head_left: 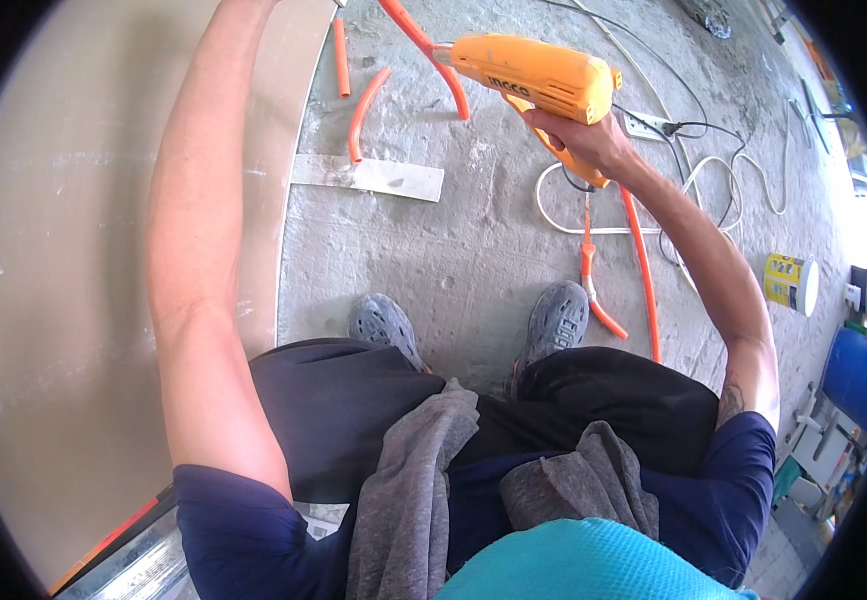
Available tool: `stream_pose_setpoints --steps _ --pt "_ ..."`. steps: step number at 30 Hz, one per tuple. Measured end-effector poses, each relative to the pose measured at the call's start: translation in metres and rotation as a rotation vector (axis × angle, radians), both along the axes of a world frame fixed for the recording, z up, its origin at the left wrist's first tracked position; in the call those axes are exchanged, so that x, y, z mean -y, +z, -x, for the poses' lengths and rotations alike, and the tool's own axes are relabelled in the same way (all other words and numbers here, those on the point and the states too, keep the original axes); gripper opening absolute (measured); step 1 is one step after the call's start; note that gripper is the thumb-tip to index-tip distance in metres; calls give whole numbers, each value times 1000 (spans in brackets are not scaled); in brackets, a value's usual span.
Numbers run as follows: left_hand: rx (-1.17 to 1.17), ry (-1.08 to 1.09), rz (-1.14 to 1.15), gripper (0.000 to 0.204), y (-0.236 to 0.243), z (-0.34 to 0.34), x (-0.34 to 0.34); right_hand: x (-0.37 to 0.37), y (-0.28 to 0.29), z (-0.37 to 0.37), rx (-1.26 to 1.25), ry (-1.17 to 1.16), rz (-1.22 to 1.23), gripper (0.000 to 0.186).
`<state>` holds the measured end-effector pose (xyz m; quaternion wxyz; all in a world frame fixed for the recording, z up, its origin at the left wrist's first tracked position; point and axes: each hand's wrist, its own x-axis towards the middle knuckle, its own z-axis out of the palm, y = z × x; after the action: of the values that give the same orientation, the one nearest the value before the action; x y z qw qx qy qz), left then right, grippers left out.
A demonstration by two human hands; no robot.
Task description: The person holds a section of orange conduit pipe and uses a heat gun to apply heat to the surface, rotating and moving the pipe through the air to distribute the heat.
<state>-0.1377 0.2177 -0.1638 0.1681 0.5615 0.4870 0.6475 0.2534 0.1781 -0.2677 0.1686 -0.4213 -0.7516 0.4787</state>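
Observation:
My right hand [598, 143] is closed around the handle of a yellow-orange heat gun [538, 75]. The gun's metal nozzle points left, right at a curved orange pipe [450, 82], which runs up out of the top edge. Whether nozzle and pipe touch, I cannot tell. My left arm [198, 190] stretches forward over a beige board; its hand lies beyond the top edge. Two short orange pipe pieces, one straight [342, 60] and one bent [358, 120], rest on the concrete left of the gun.
A pale flat strip [393, 180] lies beside the large board [73, 250]. Right of my feet are a long orange pipe [643, 270] and an orange piece with a narrow tip [588, 265]. White and black cables loop around a power strip [643, 125]. A yellow-white bucket [791, 283] lies farther right.

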Motion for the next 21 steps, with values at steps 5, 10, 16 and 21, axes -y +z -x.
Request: stream_pose_setpoints --steps 5,10,16,21 --pt "2 8 8 50 0 -2 0 -3 -19 -10 -4 13 48 34" --pt "28 44 18 50 0 0 -1 -7 -38 -17 31 29 77 36" --pt "-36 125 82 51 1 -7 9 -7 -52 -27 137 -11 86 44" --pt "-28 122 87 51 5 9 14 4 -56 -22 50 -1 -101 49"
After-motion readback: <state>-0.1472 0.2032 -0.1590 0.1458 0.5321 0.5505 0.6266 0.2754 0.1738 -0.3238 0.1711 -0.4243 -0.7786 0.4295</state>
